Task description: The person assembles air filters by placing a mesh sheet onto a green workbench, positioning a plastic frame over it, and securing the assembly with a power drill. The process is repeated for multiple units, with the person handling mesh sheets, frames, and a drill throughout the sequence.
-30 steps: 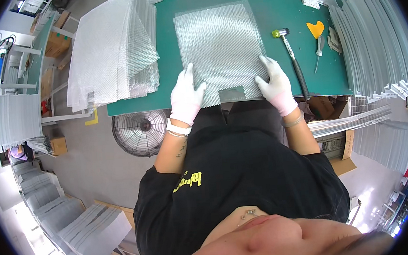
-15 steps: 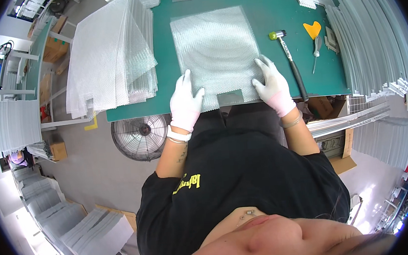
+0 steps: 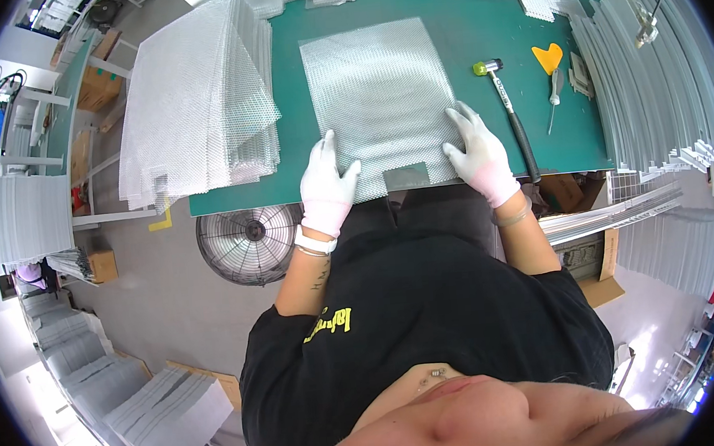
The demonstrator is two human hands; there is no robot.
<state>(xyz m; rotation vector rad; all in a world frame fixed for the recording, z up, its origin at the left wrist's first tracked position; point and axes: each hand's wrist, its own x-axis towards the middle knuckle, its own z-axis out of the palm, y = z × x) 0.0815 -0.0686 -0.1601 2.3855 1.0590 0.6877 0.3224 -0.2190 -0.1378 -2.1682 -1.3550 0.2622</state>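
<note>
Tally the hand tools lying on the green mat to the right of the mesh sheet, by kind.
Mallet: 1
Yellow scraper: 1
Screwdriver: 1
Total: 3

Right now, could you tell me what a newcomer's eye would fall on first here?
Two white-gloved hands, left hand and right hand, press flat on a silvery mesh sheet at the near edge of a green table. A tall stack of mesh sheets overhangs the table's left end; a hammer lies right.

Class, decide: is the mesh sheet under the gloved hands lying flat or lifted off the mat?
Flat: the mesh sheet lies spread on the green mat, left hand and right hand pressing its near corners.
</note>
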